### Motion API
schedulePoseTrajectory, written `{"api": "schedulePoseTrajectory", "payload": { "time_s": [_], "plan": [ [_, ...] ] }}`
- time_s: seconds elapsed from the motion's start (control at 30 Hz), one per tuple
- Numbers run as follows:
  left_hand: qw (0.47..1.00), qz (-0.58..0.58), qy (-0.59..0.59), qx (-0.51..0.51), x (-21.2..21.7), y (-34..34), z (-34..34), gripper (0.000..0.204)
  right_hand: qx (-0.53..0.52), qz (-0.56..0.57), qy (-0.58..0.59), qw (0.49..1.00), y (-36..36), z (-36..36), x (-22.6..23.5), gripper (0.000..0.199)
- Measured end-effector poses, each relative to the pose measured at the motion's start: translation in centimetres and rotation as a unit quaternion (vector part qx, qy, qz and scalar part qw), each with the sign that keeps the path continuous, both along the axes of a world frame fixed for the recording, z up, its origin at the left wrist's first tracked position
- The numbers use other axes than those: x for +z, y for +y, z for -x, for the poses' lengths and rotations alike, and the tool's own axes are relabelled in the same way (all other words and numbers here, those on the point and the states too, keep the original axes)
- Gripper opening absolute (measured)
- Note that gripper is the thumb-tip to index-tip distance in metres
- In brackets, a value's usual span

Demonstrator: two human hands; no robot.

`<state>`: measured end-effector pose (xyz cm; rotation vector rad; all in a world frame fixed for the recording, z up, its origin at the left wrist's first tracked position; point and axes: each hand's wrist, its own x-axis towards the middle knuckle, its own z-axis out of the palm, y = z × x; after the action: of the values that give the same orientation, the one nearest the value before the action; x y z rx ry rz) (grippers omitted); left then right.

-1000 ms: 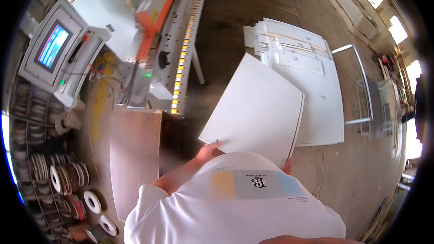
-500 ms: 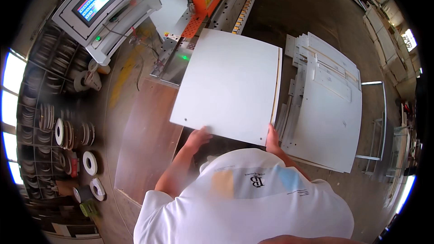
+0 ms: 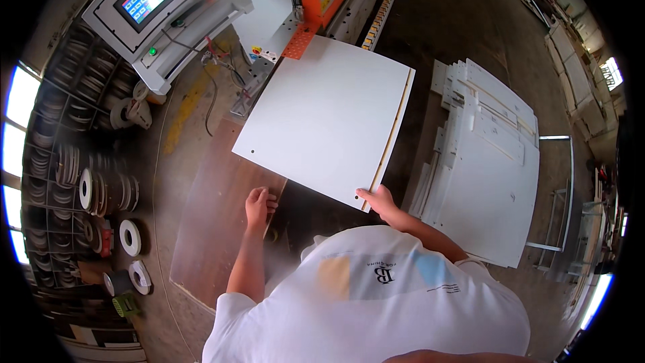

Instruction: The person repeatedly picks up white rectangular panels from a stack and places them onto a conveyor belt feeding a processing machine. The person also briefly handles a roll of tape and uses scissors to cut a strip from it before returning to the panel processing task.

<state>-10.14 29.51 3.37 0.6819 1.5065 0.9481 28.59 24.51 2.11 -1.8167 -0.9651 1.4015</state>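
A white panel (image 3: 326, 114) with a groove along its right edge and small holes near its front corners lies tilted across the near end of an orange-and-grey machine (image 3: 312, 7). My right hand (image 3: 378, 203) grips its near right corner, the thumb on the top face and the fingers hidden beneath. Apart from the panel, my left hand (image 3: 260, 205) hangs over a brown wooden board (image 3: 222, 208). Its fingers are curled in and nothing shows in them.
To the right rises a stack of white panels (image 3: 480, 181), with a metal frame (image 3: 561, 191) beyond. A control console (image 3: 164, 20) with a lit screen stands at the far left. Rolls of edge banding fill the rack (image 3: 64, 161) on the left; some rolls (image 3: 130, 237) lie on the floor.
My left hand has let go of the panel's near edge and moved left. The panel has turned, its near end swinging left, and my right hand has moved left with its corner.
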Motion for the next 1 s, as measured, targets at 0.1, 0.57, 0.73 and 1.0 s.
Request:
{"api": "schedulePoseTrajectory", "payload": {
  "time_s": [0.1,0.57,0.73,1.0],
  "plan": [
    [0.999,0.002,0.042,-0.002,-0.1,0.3,-0.8,0.016,0.006,-0.003,-0.014,1.0,1.0,0.6,-0.5,0.037],
    [0.996,0.042,0.071,0.033,1.4,1.0,-1.7,0.014,-0.069,0.004,0.027,0.997,5.6,-1.3,0.9,0.037],
    [0.995,0.054,0.073,0.032,1.1,1.4,-1.9,0.016,-0.077,0.002,0.026,0.997,9.0,-4.2,0.3,0.037],
    [0.997,0.051,0.056,0.018,0.4,1.7,-1.8,0.016,-0.058,0.041,-0.081,0.994,12.3,-6.2,1.1,0.058]
  ]
}}
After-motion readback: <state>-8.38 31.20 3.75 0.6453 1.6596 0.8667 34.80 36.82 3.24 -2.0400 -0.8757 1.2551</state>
